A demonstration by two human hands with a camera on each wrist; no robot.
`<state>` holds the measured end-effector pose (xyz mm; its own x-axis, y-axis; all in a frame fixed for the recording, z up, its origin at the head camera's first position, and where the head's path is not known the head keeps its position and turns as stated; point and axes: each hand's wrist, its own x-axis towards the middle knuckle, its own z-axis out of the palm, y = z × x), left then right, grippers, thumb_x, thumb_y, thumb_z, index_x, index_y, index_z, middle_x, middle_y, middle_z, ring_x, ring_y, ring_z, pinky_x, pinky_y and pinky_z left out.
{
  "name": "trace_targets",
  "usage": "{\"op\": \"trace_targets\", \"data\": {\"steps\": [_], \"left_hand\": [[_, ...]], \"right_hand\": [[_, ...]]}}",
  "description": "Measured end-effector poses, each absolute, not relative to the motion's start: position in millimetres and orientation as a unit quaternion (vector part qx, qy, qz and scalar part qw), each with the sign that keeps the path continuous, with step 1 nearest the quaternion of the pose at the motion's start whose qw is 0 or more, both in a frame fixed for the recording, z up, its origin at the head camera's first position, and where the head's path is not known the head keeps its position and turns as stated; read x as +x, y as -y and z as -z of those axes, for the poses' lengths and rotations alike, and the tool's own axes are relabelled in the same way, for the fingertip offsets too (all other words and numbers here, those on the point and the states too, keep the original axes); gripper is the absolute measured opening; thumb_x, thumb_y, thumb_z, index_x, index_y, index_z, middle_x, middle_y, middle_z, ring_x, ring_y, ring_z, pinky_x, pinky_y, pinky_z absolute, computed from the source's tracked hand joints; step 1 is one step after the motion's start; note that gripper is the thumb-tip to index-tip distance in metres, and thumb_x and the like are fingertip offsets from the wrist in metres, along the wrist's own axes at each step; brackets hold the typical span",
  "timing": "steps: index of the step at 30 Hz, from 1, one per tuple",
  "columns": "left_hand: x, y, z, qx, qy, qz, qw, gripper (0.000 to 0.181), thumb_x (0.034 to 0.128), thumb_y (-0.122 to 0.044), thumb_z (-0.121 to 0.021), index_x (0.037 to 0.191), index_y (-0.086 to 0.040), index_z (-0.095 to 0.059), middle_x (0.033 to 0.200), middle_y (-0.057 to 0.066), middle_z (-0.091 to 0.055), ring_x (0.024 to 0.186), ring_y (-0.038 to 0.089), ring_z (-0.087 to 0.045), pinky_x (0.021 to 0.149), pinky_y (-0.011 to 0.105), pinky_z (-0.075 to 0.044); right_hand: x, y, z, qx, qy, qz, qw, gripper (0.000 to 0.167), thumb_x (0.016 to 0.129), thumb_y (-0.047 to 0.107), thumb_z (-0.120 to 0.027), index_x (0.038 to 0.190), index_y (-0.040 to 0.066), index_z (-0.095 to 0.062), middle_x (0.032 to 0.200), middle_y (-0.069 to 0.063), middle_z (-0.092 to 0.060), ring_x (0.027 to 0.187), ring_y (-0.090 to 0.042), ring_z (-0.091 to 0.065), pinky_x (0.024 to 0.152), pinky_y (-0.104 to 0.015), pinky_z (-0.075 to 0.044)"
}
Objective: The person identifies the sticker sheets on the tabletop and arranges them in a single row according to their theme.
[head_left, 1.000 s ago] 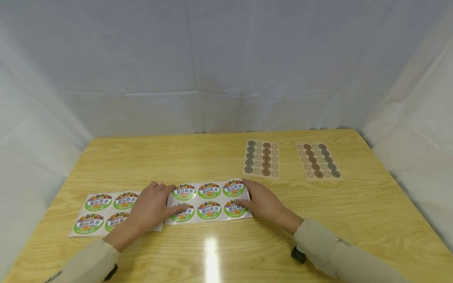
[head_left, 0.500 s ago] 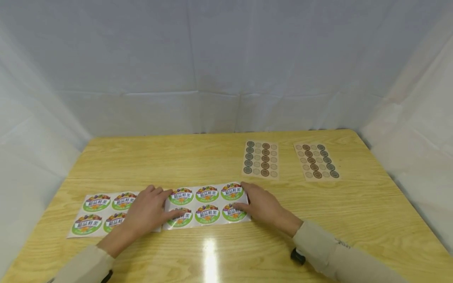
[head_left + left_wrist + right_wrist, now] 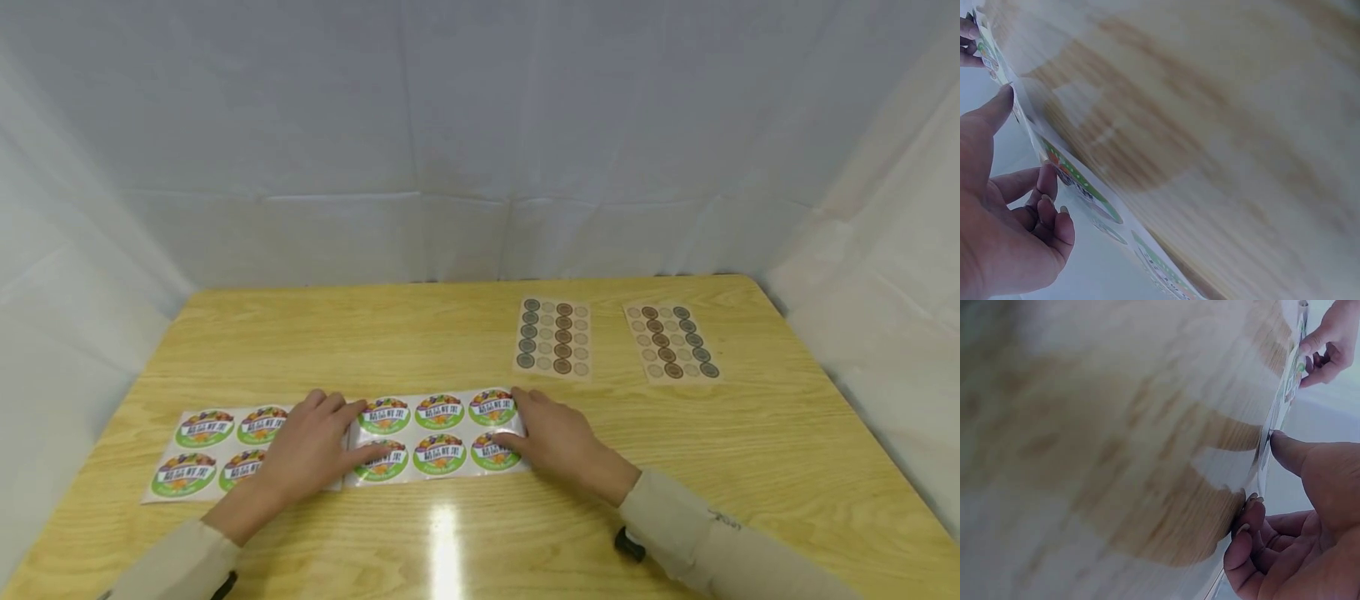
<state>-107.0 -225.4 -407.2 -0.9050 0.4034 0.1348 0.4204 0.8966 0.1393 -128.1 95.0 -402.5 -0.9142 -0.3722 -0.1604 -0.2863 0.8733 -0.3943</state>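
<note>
A white sheet of round fruit stickers [image 3: 465,429] lies on the wooden table in front of me. My left hand [image 3: 311,450] holds its left end, thumb over a lower sticker and index finger at the upper one. At the opposite end, my right hand [image 3: 558,437] grips the corner and side, with its thumb on the lower right sticker. A second fruit sticker sheet [image 3: 225,450] lies to the left, partly hidden under my left hand and forearm. In both wrist views the thumbs touch the sheet and the other fingers are bent.
Toward the back right lie two tan sheets of small round stickers, one sheet [image 3: 552,340] nearer the middle and another sheet [image 3: 672,343] farther right. White cloth [image 3: 420,233] hangs behind the table [image 3: 750,467] and on both sides.
Both hands have brought the middle sticker sheet slightly left and toward me, closer against the left sheet. Over the last half second, they have stayed almost still.
</note>
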Motion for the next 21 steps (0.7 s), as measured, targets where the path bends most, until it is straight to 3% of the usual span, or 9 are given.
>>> {"op": "trace_targets", "data": {"steps": [10, 21], "left_hand": [[-107, 228, 399, -0.205, 0.975, 0.075, 0.037, 0.077, 0.0770, -0.064, -0.066, 0.123, -0.003, -0.063, 0.093, 0.005, -0.056, 0.081, 0.020, -0.044, 0.066, 0.033, -0.037], [-101, 232, 392, -0.212, 0.969, 0.115, 0.059, 0.074, 0.0799, -0.056, -0.069, 0.130, -0.003, -0.057, 0.107, 0.010, -0.056, 0.091, 0.025, -0.052, 0.073, 0.042, -0.046]], "right_hand": [[-127, -94, 400, -0.179, -0.967, 0.148, 0.100, 0.076, 0.088, 0.056, -0.059, 0.141, 0.003, -0.043, 0.109, -0.012, -0.059, 0.076, -0.019, -0.057, 0.063, -0.035, -0.049], [-125, -101, 395, -0.174, -0.963, 0.166, 0.119, 0.073, 0.093, 0.056, -0.051, 0.146, 0.007, -0.038, 0.126, -0.017, -0.055, 0.098, -0.032, -0.060, 0.079, -0.049, -0.050]]}}
